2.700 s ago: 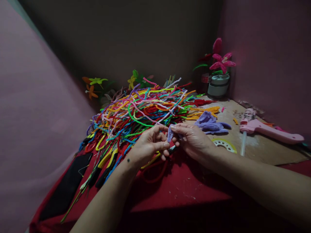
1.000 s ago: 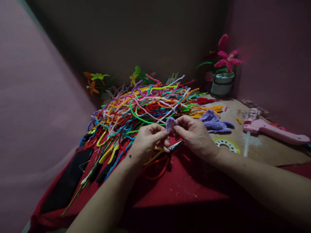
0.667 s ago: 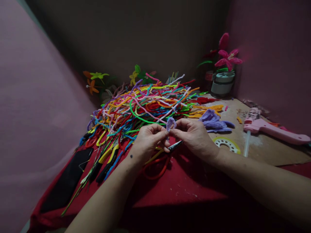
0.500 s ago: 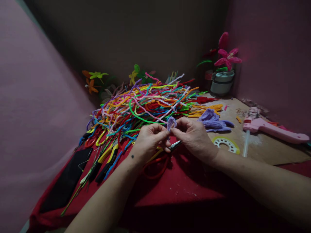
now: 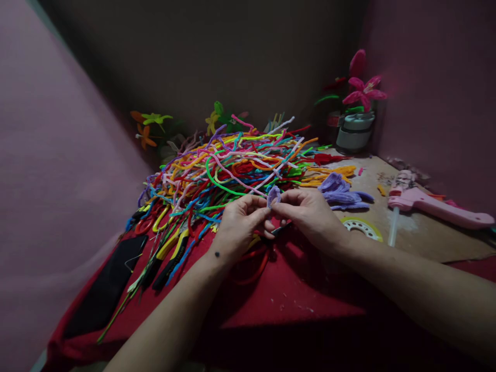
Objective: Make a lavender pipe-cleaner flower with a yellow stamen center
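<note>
Pretty dim in here tbh, left wall catches the most light while the back wall goes nearly black, shadow pools on the red cloth under the right hand, pink flower looks a bit soft, edges look wide-angle stretched

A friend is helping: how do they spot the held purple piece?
Find the multicoloured pipe cleaner heap; in front of it are the left hand and right hand. Pinched between them is the small purple petal, single and held, unlike the purple bundle on the board.
</note>
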The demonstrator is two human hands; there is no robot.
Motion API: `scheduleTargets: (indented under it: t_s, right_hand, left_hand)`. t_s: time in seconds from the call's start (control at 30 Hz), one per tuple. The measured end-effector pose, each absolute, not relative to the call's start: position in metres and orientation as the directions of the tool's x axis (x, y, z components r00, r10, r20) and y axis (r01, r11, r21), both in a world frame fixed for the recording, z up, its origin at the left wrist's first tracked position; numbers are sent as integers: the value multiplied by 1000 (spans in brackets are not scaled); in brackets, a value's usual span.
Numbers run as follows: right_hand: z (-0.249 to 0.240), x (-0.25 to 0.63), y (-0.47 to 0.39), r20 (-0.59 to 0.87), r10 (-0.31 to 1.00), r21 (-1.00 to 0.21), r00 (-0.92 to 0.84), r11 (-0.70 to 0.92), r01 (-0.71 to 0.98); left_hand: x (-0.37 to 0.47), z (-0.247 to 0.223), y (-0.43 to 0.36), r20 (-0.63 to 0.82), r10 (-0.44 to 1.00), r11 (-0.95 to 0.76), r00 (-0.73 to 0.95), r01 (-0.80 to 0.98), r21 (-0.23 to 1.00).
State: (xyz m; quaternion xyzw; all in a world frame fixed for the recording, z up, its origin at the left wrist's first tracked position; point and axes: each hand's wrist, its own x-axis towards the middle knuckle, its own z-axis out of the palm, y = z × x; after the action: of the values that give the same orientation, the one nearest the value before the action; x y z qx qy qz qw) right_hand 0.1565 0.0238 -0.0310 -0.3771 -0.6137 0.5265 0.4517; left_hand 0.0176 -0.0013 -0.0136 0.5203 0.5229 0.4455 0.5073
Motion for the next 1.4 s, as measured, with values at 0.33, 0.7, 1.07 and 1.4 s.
scheduleTargets:
  t_s: [0.33,0.7,1.07,1.4]
  right_hand:
    - [-30,156,24,135,947,-991,-291,133,-28]
    - [-34,154,29,58,957,-965,-283,-19,-262]
    - [-45,157,40,13,927,-887,-375,-163,-433]
    - [-43,156,40,-10,928,-862,-374,-197,-466]
  left_hand:
    - [17,-14,-2,-81,995,75,56,94,993]
    - [20,-14,-3,-63,998,61,9,152,987]
    - [20,-12,-3,-111,993,103,31,192,976]
    - [17,-12,-3,-90,992,73,88,182,981]
